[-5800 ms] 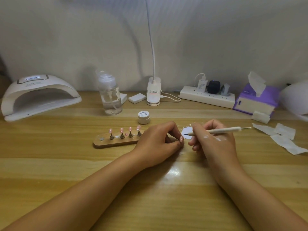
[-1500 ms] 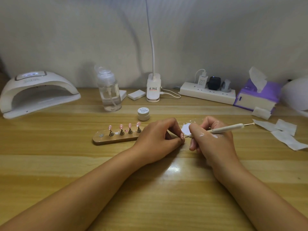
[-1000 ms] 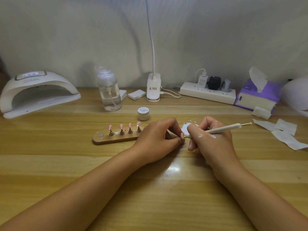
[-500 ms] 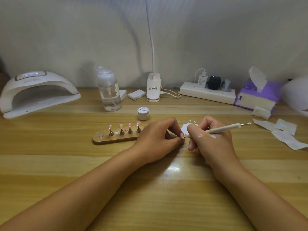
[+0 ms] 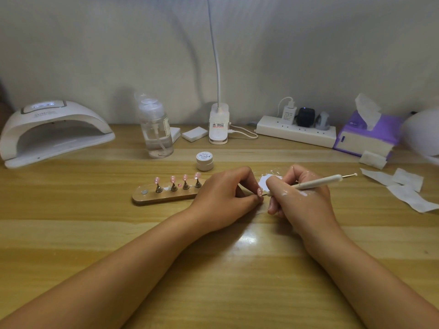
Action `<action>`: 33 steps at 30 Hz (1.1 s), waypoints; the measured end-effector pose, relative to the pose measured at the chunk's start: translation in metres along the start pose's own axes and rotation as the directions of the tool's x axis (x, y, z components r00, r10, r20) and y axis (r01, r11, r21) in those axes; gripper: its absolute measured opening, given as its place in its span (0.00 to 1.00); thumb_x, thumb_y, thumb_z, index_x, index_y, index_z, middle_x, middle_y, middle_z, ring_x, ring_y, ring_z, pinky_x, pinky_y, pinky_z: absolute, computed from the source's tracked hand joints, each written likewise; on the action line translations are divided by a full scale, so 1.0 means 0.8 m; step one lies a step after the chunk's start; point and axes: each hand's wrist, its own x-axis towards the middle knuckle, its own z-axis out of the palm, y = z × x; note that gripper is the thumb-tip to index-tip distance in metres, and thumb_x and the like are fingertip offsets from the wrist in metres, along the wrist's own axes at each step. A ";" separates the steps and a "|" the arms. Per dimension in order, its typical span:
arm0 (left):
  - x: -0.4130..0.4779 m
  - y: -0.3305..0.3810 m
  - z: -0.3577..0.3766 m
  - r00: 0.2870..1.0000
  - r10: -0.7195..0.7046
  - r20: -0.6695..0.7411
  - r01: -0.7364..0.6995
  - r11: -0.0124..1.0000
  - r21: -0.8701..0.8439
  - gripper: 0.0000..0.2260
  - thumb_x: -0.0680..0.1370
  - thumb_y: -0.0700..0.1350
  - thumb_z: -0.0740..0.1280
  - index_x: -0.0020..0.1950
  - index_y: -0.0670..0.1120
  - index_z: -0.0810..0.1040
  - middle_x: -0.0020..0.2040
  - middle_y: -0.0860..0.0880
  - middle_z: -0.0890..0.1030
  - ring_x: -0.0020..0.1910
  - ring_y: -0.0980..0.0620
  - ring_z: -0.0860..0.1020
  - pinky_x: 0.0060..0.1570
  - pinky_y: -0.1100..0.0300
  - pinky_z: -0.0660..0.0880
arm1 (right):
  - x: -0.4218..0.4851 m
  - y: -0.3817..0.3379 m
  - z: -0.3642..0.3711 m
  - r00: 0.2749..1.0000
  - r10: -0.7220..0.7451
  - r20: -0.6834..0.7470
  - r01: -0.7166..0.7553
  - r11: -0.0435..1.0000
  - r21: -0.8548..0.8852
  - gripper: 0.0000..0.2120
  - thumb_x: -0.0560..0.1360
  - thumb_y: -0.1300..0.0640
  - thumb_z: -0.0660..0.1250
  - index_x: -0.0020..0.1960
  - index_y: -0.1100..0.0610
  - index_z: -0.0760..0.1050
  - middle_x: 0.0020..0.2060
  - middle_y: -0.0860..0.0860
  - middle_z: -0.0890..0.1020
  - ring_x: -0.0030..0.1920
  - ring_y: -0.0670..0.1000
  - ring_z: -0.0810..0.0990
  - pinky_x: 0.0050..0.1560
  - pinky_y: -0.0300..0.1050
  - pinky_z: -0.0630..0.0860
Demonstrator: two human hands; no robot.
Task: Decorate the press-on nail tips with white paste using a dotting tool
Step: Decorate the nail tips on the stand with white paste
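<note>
- Since half a second ago we see almost nothing move: the left hand [image 5: 223, 195] and right hand [image 5: 301, 200] keep their places side by side, and the dotting tool [image 5: 318, 182] keeps its slant.
- Against the oldest frame, the tool's rear end sits higher and the right hand lies closer to the left.
- Our left hand is curled, pinching a small pink nail tip [image 5: 260, 192] between thumb and forefinger, just above the counter [image 5: 213, 269].
- Our right hand grips the dotting tool like a pen. Its front point meets the pinched nail tip, while its rear ball end points off to the right.
- White paste [image 5: 264, 181] lies in a blob on the counter just behind the two hands, and smears of it mark the back of the right hand.
- Four more pink nail tips [image 5: 172, 179] stand upright on small stands along a wooden holder [image 5: 166, 197], just left of the left hand, which covers the holder's right end.
- A small white jar [image 5: 204, 160] stands behind the holder. Its lid reads "Painted" in script, with a smaller line beneath that we cannot read.
- Lettering on the nail lamp [image 5: 52, 131] at far left and the label on the clip lamp base [image 5: 218, 124] are too small to read.
- White wipes [image 5: 408, 191] lie well to the right of the tool.
</note>
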 end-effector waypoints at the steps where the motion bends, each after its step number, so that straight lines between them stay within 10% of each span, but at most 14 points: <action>1: 0.000 0.000 0.000 1.000 0.000 -0.001 0.000 1.000 -0.005 0.11 0.74 0.43 0.72 0.38 0.57 0.74 0.37 0.65 0.78 0.32 0.64 0.77 0.35 0.63 0.67 | 0.000 0.000 0.000 1.000 0.002 -0.003 -0.002 1.000 0.004 0.07 0.62 0.53 0.65 0.27 0.50 0.68 0.21 0.55 0.78 0.24 0.44 0.72 0.35 0.43 0.68; 20: -0.001 0.001 0.000 1.000 -0.004 0.006 0.004 1.000 -0.015 0.12 0.74 0.44 0.73 0.38 0.57 0.73 0.37 0.63 0.79 0.32 0.63 0.77 0.34 0.63 0.67 | 0.001 0.002 -0.003 1.000 0.014 -0.027 -0.013 0.999 0.035 0.16 0.71 0.62 0.68 0.29 0.51 0.67 0.21 0.55 0.78 0.25 0.45 0.73 0.37 0.44 0.68; 33: 0.001 -0.005 0.001 1.000 -0.014 0.007 0.015 0.995 -0.099 0.09 0.76 0.45 0.73 0.40 0.56 0.76 0.46 0.59 0.84 0.31 0.63 0.76 0.37 0.60 0.71 | 0.011 0.006 -0.016 0.958 -0.168 -0.233 0.128 0.976 -0.177 0.13 0.78 0.48 0.70 0.39 0.53 0.75 0.30 0.47 0.82 0.31 0.41 0.78 0.39 0.45 0.73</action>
